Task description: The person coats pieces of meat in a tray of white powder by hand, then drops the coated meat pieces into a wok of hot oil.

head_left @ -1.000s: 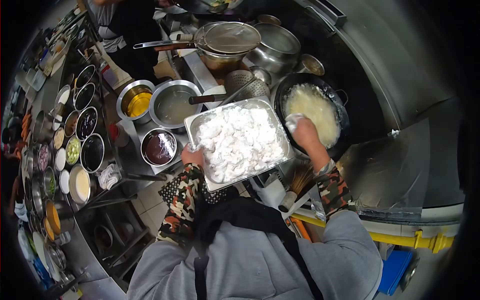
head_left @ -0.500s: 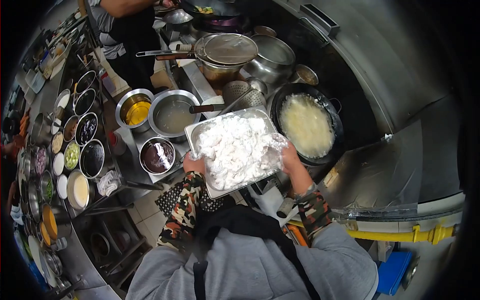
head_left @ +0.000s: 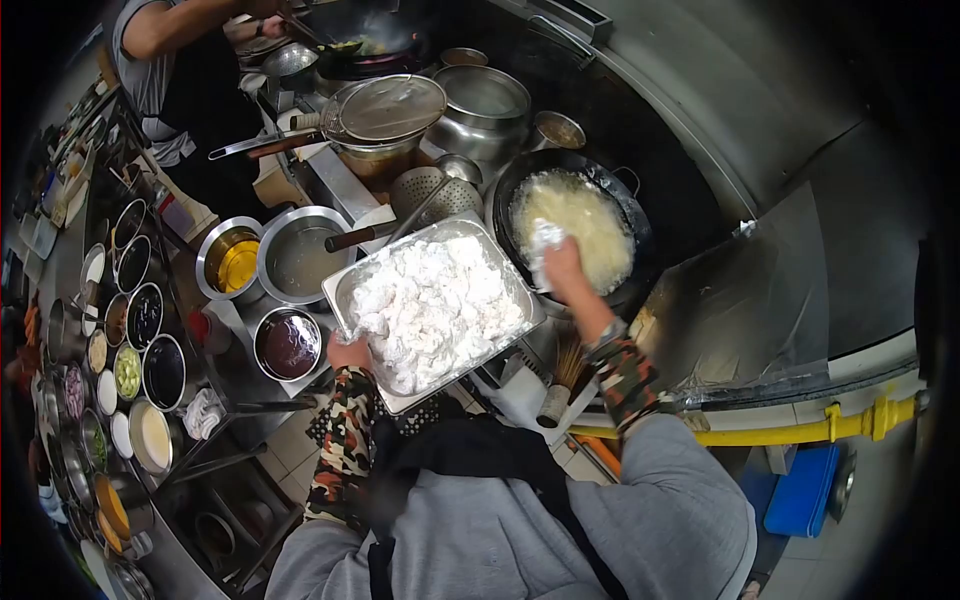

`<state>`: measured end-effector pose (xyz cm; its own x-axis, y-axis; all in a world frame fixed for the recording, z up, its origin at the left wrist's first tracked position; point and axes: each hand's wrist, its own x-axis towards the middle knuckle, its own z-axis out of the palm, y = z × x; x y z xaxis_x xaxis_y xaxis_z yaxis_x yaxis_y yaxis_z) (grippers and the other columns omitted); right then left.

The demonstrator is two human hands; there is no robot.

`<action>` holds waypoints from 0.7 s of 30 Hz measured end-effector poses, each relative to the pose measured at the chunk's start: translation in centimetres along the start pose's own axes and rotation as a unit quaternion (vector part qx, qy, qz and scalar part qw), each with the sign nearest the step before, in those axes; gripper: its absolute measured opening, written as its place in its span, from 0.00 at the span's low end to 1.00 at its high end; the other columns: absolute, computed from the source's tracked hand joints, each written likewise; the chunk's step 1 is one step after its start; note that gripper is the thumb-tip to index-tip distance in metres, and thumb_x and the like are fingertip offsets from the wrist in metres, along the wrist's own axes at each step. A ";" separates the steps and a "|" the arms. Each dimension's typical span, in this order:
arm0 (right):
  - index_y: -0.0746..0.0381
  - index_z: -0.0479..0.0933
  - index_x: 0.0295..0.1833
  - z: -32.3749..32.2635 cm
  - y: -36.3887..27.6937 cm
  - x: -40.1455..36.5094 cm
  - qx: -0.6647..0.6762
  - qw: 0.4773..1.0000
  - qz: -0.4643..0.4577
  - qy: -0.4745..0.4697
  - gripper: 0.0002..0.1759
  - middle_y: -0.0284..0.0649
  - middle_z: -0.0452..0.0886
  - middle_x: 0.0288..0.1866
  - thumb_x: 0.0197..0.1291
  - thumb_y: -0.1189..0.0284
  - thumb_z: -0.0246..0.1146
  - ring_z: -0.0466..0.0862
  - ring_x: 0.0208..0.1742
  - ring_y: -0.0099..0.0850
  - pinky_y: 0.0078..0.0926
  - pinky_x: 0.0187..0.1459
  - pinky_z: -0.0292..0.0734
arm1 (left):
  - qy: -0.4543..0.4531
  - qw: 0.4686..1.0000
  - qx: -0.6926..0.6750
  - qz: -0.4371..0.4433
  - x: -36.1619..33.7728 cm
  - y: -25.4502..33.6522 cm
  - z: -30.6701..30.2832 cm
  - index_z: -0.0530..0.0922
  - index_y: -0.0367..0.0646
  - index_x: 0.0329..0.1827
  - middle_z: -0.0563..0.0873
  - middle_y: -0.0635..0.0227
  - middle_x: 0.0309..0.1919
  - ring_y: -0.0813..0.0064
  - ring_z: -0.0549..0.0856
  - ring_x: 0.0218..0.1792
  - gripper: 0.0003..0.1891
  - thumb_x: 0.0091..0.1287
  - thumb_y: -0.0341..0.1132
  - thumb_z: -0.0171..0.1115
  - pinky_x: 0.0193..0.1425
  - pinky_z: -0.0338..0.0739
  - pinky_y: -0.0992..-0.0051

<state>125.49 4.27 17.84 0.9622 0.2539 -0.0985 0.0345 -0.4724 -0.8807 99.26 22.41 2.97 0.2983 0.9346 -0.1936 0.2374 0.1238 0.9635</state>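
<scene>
My left hand (head_left: 348, 352) is closed on the left rim of a metal tray (head_left: 408, 398), which is heaped with white, flour-coated pieces (head_left: 435, 305). Over the near left part of a black wok (head_left: 640, 235) reaches my right hand (head_left: 562, 268), its fingers caked white with flour. Those fingers look drawn together; what they hold, if anything, is lost in the white coating. Pale, bubbling oil froth (head_left: 590, 215) fills the wok. The tray is held beside the wok, its right end close to the wok's rim.
A perforated ladle (head_left: 425, 197) and a mesh strainer (head_left: 392, 107) sit behind the tray. Pots of yellow liquid (head_left: 237, 265), cloudy liquid (head_left: 305, 255) and dark red sauce (head_left: 288, 345) stand left. A co-worker (head_left: 190, 80) handles another wok. A bamboo brush (head_left: 565, 375) is near my right forearm.
My right hand has left the tray's right side and moved up and forward over the wok. My left hand still holds the tray. The view has shifted slightly.
</scene>
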 end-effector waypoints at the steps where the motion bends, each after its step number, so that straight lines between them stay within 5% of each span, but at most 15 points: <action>1: 0.69 0.72 0.37 -2.4 1.7 2.0 -0.107 0.986 -0.126 -0.001 0.10 0.48 0.78 0.30 0.48 0.77 0.52 0.77 0.30 0.41 0.33 0.35 0.72 | -0.003 1.000 -0.012 -0.006 0.0 -0.1 -0.1 0.75 0.33 0.37 0.82 0.59 0.30 0.71 0.81 0.32 0.12 0.48 0.26 0.61 0.38 0.72 0.76; 2: 0.70 0.73 0.34 -5.2 4.0 4.3 -0.211 0.945 -0.249 -0.002 0.10 0.53 0.77 0.31 0.47 0.77 0.52 0.78 0.31 0.45 0.34 0.35 0.72 | -0.006 1.000 -0.025 -0.011 0.1 -0.2 0.0 0.75 0.33 0.37 0.82 0.59 0.30 0.72 0.81 0.32 0.12 0.48 0.25 0.60 0.38 0.72 0.77; 4: 0.69 0.73 0.34 -9.4 6.5 6.7 -0.277 0.943 -0.184 0.018 0.10 0.49 0.78 0.30 0.43 0.78 0.54 0.79 0.32 0.38 0.30 0.33 0.71 | -0.010 0.998 -0.051 -0.022 0.0 -0.1 0.2 0.74 0.32 0.37 0.82 0.60 0.30 0.74 0.80 0.31 0.13 0.47 0.24 0.60 0.38 0.72 0.77; 6: 0.68 0.74 0.33 -12.6 15.4 12.8 -0.236 0.966 -0.089 0.051 0.10 0.51 0.78 0.29 0.42 0.76 0.56 0.79 0.33 0.40 0.31 0.35 0.72 | -0.006 0.999 -0.040 -0.015 0.0 -0.4 0.1 0.74 0.32 0.37 0.82 0.60 0.30 0.74 0.80 0.31 0.13 0.47 0.24 0.60 0.38 0.72 0.77; 12: 0.72 0.74 0.27 -12.9 16.5 11.4 -0.379 0.897 -0.066 0.216 0.13 0.58 0.76 0.28 0.40 0.70 0.57 0.77 0.35 0.52 0.41 0.37 0.71 | 0.013 1.000 0.002 -0.015 0.5 -1.4 0.2 0.74 0.33 0.38 0.81 0.60 0.31 0.71 0.80 0.32 0.13 0.47 0.26 0.60 0.39 0.72 0.76; 16: 0.67 0.75 0.26 -11.1 7.7 9.0 -0.353 0.900 -0.127 0.223 0.09 0.55 0.77 0.28 0.43 0.70 0.58 0.78 0.32 0.50 0.40 0.34 0.73 | 0.052 0.995 0.085 -0.003 0.0 -0.3 -0.1 0.74 0.33 0.37 0.82 0.59 0.30 0.68 0.81 0.32 0.15 0.45 0.28 0.63 0.39 0.73 0.74; 19: 0.65 0.77 0.33 -5.1 2.3 4.2 -0.284 0.920 -0.270 -0.022 0.09 0.50 0.78 0.30 0.46 0.72 0.58 0.79 0.34 0.43 0.30 0.37 0.73 | 0.046 0.998 0.049 -0.016 -0.9 1.7 0.0 0.75 0.33 0.35 0.81 0.57 0.28 0.68 0.81 0.31 0.15 0.44 0.29 0.65 0.38 0.73 0.74; 21: 0.65 0.77 0.33 0.1 1.2 -0.6 -0.250 0.878 -0.330 -0.239 0.09 0.47 0.79 0.34 0.43 0.74 0.58 0.78 0.38 0.41 0.27 0.42 0.71 | 0.042 0.999 -0.021 -0.019 -0.8 1.1 0.2 0.75 0.33 0.35 0.81 0.57 0.28 0.68 0.81 0.30 0.14 0.45 0.28 0.64 0.38 0.72 0.75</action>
<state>124.96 3.63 16.80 0.4686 0.8808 0.0677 0.7713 -0.3707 -0.5173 99.50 21.76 4.14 0.2115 0.9533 -0.2155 0.2076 0.1717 0.9630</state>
